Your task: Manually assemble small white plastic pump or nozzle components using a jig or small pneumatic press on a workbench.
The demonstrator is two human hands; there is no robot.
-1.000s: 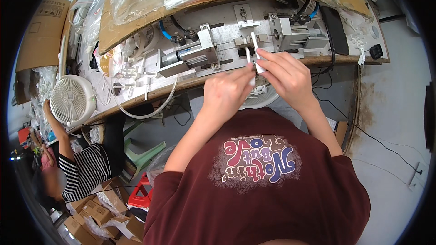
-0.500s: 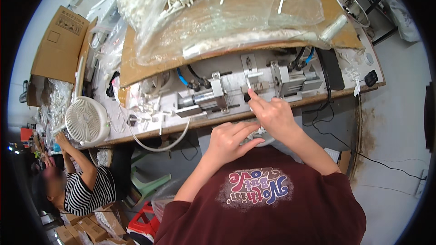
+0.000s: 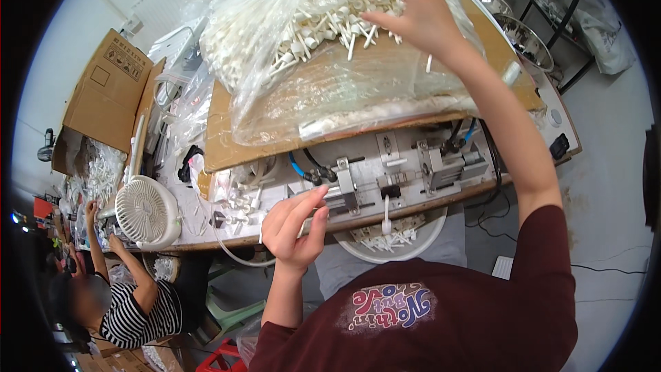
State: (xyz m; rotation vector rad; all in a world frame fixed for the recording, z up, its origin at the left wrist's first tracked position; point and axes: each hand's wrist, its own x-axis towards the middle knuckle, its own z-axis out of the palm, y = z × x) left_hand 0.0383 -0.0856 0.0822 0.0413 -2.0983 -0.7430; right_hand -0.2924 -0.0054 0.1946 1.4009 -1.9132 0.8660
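My right hand [image 3: 421, 17] is raised over a pile of small white plastic stick-shaped parts [image 3: 337, 31] in a clear plastic bag [image 3: 255, 48]. Its thumb and fingers are spread, and nothing shows between them. My left hand [image 3: 296, 231] hovers at the bench's front edge, beside the left metal clamp block [image 3: 345, 186] of a bench fixture; its fingers are loosely bent, with the thumb apart. One white part [image 3: 387, 220] sticks out toward me from a small black holder [image 3: 390, 191] between the two clamp blocks.
Beneath the bench edge a white bowl [image 3: 438, 238] holds several white parts. The bag rests on a cardboard sheet [image 3: 231, 148]. A white fan [image 3: 146, 210] and loose white parts [image 3: 241, 207] are at the left. Another person [image 3: 144, 296] works at far left.
My right hand has gone from the fixture up to the pile, its fingers opening. My left hand has shifted left and up, uncovering the bowl. A white part now shows at the black holder.
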